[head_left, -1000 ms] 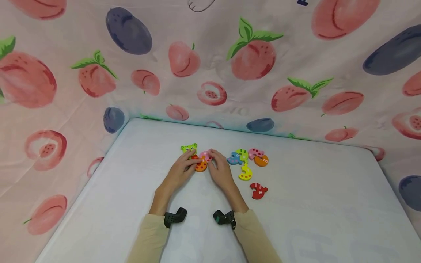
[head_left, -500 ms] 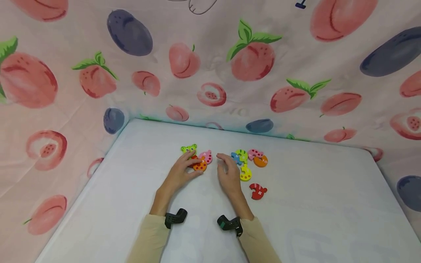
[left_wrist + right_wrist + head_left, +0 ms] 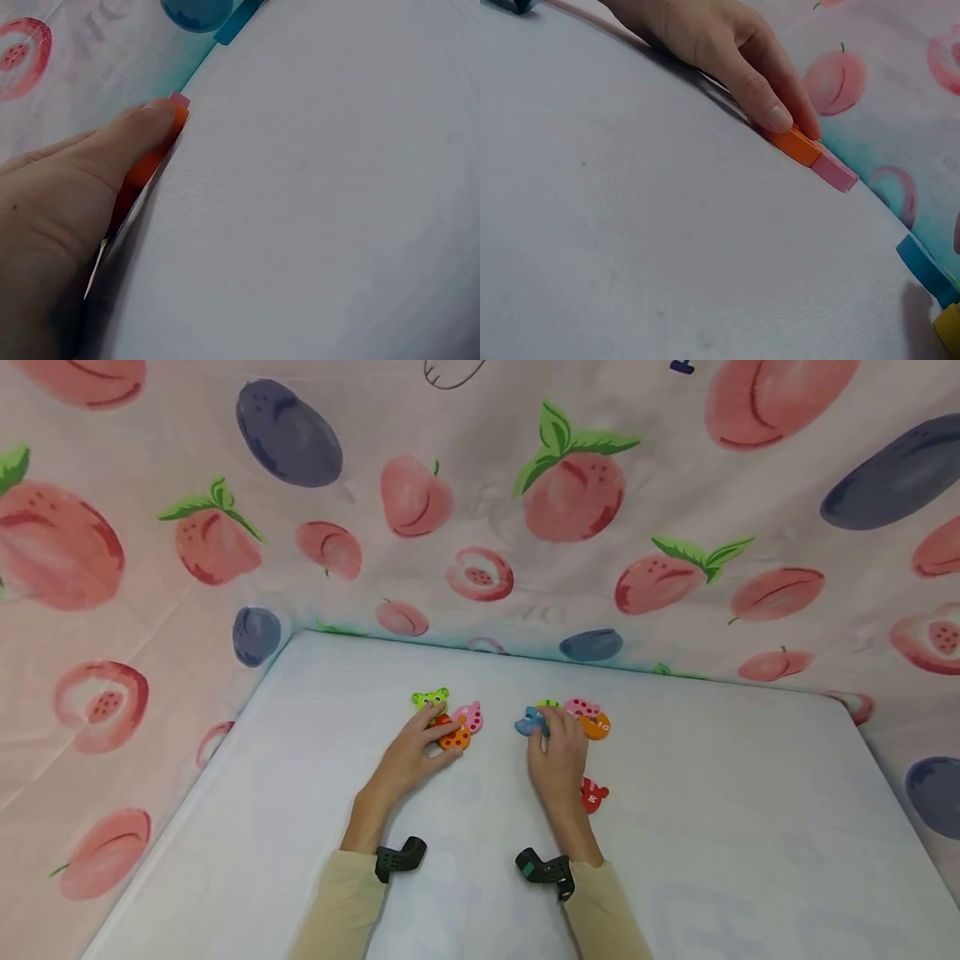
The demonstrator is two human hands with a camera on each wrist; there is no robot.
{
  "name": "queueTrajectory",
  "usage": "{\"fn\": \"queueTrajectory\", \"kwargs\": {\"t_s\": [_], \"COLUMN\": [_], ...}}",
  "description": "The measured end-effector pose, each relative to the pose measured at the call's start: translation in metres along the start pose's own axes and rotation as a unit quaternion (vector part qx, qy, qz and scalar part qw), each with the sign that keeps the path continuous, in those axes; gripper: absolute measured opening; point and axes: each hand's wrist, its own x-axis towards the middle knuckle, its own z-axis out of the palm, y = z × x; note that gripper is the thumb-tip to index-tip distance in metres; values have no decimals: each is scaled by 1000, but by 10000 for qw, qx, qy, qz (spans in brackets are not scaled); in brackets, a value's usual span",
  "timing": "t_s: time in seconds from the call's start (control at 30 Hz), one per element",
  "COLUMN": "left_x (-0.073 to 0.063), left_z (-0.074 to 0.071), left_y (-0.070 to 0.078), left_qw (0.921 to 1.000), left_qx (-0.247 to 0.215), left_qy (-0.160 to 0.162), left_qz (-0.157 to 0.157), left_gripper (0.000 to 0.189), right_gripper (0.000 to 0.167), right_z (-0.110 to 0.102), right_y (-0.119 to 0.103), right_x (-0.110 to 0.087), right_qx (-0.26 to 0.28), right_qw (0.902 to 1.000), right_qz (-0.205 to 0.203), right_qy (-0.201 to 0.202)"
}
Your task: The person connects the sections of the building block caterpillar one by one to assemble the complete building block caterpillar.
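My left hand [image 3: 408, 752] rests on a joined group of flat puzzle pieces, fingers spread over them and thumb at the edge of the orange spotted piece [image 3: 455, 741]. A green animal-head piece [image 3: 430, 697], a red piece and a pink spotted piece [image 3: 475, 717] show around those fingers. In the right wrist view, the left thumb touches the orange piece [image 3: 801, 148]. Over a second cluster hovers my right hand [image 3: 558, 764], its thumb beside the blue piece [image 3: 528, 722] and its fingers over the green striped piece [image 3: 551, 702]. The yellow piece is hidden under it in the head view.
Right of that hand lie a pink spotted piece [image 3: 581, 706] and an orange numbered piece [image 3: 598, 727]. A red striped piece [image 3: 593, 795] sits nearer, partly behind the wrist. The white table [image 3: 712, 827] meets a fruit-print cloth [image 3: 480, 510] at the back.
My right hand has left the pink spotted piece and moved right, over the blue, green and yellow pieces. The left hand stays on its group, its thumb now spread lower.
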Motion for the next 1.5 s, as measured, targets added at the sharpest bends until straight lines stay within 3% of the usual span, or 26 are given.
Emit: {"fn": "queueTrajectory", "kwargs": {"t_s": [0.2, 0.37, 0.6, 0.83, 1.13, 1.3, 1.5], "left_x": [-2, -3, -6, -5, -1, -2, -3], "left_z": [-1, -2, -1, 0, -1, -1, 0], "left_y": [0, -1, -3, -1, 1, 1, 1], "left_qw": [10000, 9994, 9978, 9981, 9980, 9980, 9952], "left_qx": [38, 321, 595, 543, 440, 517, 803], "left_qy": [-36, 12, 112, 173, 330, 276, 352], "left_qz": [-49, 139, 273, 243, 308, 251, 427], "left_gripper": [48, 47, 44, 48, 37, 41, 46], "right_gripper": [40, 46, 42, 38, 39, 38, 30], "right_z": [1, 2, 2, -4, -12, -12, -12], "right_y": [1, 2, 2, 1, 3, 3, 5], "right_x": [0, -1, -4, -2, 1, 2, 3], "right_qx": [-710, -1002, -907, -850, -783, -869, -393], "right_qw": [9956, 9901, 9899, 9910, 9879, 9859, 9868], "right_qz": [398, 659, 809, 847, 978, 990, 1200], "right_qy": [-465, -727, -726, -601, -920, -1036, -1011]}}
